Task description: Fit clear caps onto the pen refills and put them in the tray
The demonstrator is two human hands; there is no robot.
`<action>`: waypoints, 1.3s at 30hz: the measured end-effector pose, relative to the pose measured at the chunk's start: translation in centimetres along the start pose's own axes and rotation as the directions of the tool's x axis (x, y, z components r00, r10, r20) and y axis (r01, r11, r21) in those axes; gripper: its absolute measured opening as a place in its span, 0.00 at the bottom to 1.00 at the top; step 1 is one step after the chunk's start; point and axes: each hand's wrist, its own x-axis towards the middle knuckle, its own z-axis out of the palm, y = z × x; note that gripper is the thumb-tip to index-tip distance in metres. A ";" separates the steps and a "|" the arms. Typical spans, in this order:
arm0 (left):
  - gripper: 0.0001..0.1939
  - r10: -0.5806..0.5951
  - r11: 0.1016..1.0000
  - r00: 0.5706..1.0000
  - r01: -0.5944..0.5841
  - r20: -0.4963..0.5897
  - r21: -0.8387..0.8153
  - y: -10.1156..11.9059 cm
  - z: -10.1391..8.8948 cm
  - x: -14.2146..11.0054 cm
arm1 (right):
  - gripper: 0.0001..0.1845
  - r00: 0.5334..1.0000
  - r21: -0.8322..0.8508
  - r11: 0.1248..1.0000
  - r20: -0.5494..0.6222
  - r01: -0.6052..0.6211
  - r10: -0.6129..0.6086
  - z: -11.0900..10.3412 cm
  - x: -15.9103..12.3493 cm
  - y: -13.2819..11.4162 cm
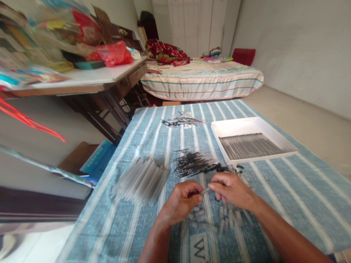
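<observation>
My left hand (181, 201) and my right hand (231, 188) meet over the cloth, pinching a short grey pen piece (205, 190) between them, one hand at each end. Fingers cover much of it, so its exact part cannot be told. Below the hands lie scattered short, translucent grey pen pieces (222, 223). To the left is a stack of grey, see-through pen barrels (144, 179). Just beyond my hands sits a heap of dark pen refills (193, 162), with small black pieces (219, 167) at its right side.
A white box tray (255, 159) at the right holds a row of grey pens (248, 146). Farther back lies another small pile of thin dark sticks (179, 121). The striped blue cloth (131, 146) covers the table. A cluttered white side table (90, 78) stands left; a bed (203, 82) is behind.
</observation>
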 end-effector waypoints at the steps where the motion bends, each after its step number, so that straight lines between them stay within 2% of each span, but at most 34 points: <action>1: 0.02 0.002 1.000 1.000 -0.002 -0.002 0.008 0.0 0.0 0.0 | 0.19 1.000 -0.009 1.000 0.004 -0.001 0.001 0.0 0.0 0.0; 5: 0.01 0.028 0.998 0.999 -0.027 -0.018 0.053 -0.3 0.1 0.1 | 0.19 1.000 -0.004 1.000 0.010 -0.029 0.029 0.0 -0.1 0.0; 8: 0.02 0.083 0.982 0.996 -0.075 -0.040 0.172 -0.7 0.1 0.3 | 0.16 1.000 -0.007 1.000 0.007 -0.019 0.019 0.1 0.0 -0.1; 13: 0.05 0.225 0.876 0.973 -0.177 -0.057 0.448 -1.1 0.1 0.4 | 0.18 0.997 -0.107 0.994 -0.081 -0.006 -0.003 0.4 0.5 -0.4; 16: 0.07 0.285 0.823 0.958 -0.227 -0.033 0.521 -1.1 0.2 0.5 | 0.18 0.990 -0.145 0.989 -0.140 -0.021 0.000 0.7 0.8 -0.4; 19: 0.07 0.317 0.792 0.948 -0.241 -0.040 0.561 -1.2 0.2 0.4 | 0.19 0.987 -0.109 0.993 -0.159 -0.051 0.034 1.0 1.0 -0.4; 21: 0.06 0.328 0.782 0.941 -0.221 -0.082 0.583 -1.2 0.0 0.4 | 0.20 0.984 -0.051 0.995 -0.164 -0.082 0.072 1.1 1.0 -0.3; 23: 0.05 0.335 0.790 0.924 -0.170 -0.182 0.590 -1.3 -0.4 0.4 | 0.20 0.982 -0.025 0.996 -0.167 -0.090 0.085 1.3 0.9 -0.2; 25: 0.03 0.337 0.827 0.879 -0.105 -0.338 0.552 -1.4 -1.0 0.4 | 0.18 0.991 -0.099 0.994 -0.131 -0.038 0.025 1.6 0.8 -0.2; 27: 0.02 0.326 0.875 0.814 -0.067 -0.481 0.480 -1.4 -1.5 0.3 | 0.13 0.997 -0.275 0.960 -0.041 0.046 -0.060 2.4 0.6 -0.4; 29: 0.03 0.308 0.909 0.758 -0.056 -0.575 0.413 -1.3 -1.9 0.3 | 0.09 0.994 -0.488 0.865 0.055 0.113 -0.099 3.4 0.6 -0.6; 32: 0.04 0.238 0.953 0.708 -0.038 -0.665 0.301 -1.3 -2.0 0.2 | 0.09 0.989 -0.733 0.666 0.133 0.141 -0.062 4.9 0.6 -1.0; 34: 0.06 0.155 0.985 0.697 -0.054 -0.700 0.164 -1.4 -1.9 0.3 | 0.10 0.988 -0.806 0.575 0.153 0.142 -0.030 5.5 0.7 -1.1; 35: 0.07 0.116 0.993 0.699 -0.081 -0.706 0.082 -1.5 -1.8 0.3 | 0.11 0.987 -0.819 0.556 0.158 0.141 -0.019 5.6 0.8 -1.1; 37: 0.08 0.053 0.983 0.707 -0.162 -0.705 -0.089 -1.4 -1.6 0.3 | 0.11 0.988 -0.810 0.570 0.154 0.135 -0.016 5.5 0.8 -1.0; 39: 0.09 -0.005 0.944 0.722 -0.224 -0.691 -0.241 -1.1 -1.5 0.3 | 0.11 0.990 -0.750 0.648 0.138 0.128 -0.036 5.2 0.7 -0.7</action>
